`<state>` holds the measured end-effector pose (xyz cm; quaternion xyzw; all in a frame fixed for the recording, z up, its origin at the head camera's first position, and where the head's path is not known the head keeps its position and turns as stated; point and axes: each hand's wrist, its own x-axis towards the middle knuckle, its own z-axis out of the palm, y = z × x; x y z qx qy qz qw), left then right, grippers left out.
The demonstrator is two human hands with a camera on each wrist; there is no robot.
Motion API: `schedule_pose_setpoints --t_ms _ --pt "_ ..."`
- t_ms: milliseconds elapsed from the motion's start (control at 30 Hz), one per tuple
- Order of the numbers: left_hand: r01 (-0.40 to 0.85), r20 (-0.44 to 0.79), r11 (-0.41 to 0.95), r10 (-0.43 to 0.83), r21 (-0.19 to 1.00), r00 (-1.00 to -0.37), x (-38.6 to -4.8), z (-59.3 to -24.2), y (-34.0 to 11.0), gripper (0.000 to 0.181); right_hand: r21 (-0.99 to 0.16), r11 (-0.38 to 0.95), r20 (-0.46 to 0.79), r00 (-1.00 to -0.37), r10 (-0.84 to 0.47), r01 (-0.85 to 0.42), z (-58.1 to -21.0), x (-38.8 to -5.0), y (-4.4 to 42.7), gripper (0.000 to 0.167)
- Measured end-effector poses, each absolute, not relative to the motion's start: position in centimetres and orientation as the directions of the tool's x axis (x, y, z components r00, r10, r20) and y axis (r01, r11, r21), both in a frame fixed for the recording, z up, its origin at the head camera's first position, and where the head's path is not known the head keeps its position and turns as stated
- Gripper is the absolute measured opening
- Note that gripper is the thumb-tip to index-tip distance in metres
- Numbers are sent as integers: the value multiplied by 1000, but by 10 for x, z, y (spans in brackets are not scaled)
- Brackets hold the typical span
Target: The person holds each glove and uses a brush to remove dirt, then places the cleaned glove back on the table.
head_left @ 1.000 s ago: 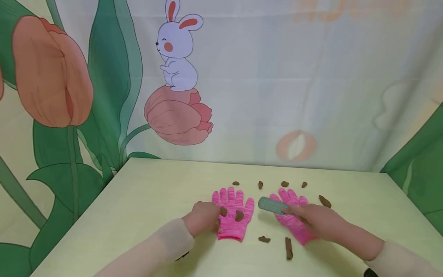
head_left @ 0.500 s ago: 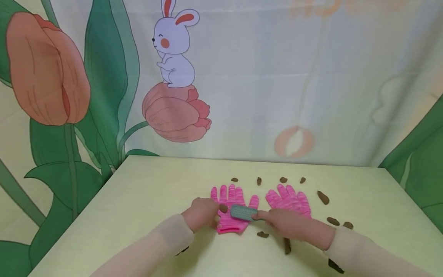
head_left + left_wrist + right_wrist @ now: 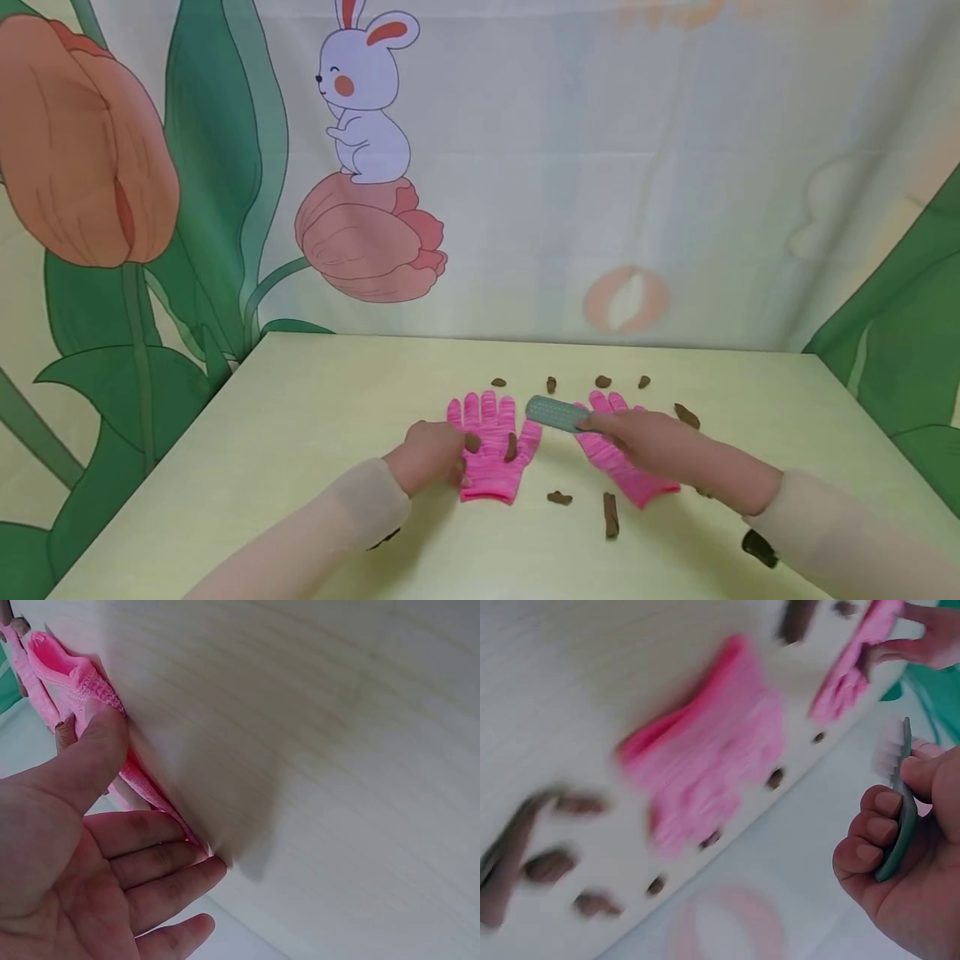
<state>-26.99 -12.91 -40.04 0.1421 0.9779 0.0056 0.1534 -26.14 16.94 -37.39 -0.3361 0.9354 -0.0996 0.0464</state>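
A pink knitted glove [image 3: 491,475] lies on the table, fingers pointing away, with brown lumps on it. At its left edge rests my left hand [image 3: 431,454]; in the left wrist view the thumb touches the glove near the cuff and the rather straight fingers lie along its side. My right hand [image 3: 637,433] grips the handle of a grey-green brush [image 3: 553,413], raised between the two gloves. In the right wrist view the brush's pale bristles [image 3: 889,750] are blurred. Beneath the right hand lies a second pink glove [image 3: 630,475], partly hidden.
Small brown lumps [image 3: 603,382] lie in a row behind the gloves. A brown stick-like piece [image 3: 611,515] and a lump [image 3: 559,497] lie in front. Another brown piece [image 3: 686,415] is at the right. A printed cloth [image 3: 525,167] hangs behind the table [image 3: 360,375].
The brush went left onto the left glove, then lifted back up and right to between the gloves. The left hand stays at the left glove's edge. The head view has shifted slightly.
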Motion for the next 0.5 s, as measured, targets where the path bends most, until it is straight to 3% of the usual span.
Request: schedule_pose_setpoints --t_ms 233,400,500 --pt "309 -264 948 319 80 -910 -269 -402 -130 36 -325 706 -67 -729 -681 -630 -411 -268 124 37" --pt "266 -275 960 280 89 -920 -269 -403 -130 40 -330 714 -92 -732 -675 -617 -432 -267 155 40" --pt "250 -254 965 262 80 -931 -270 -403 -133 33 -264 703 -59 -716 -696 -661 -430 -266 184 47"
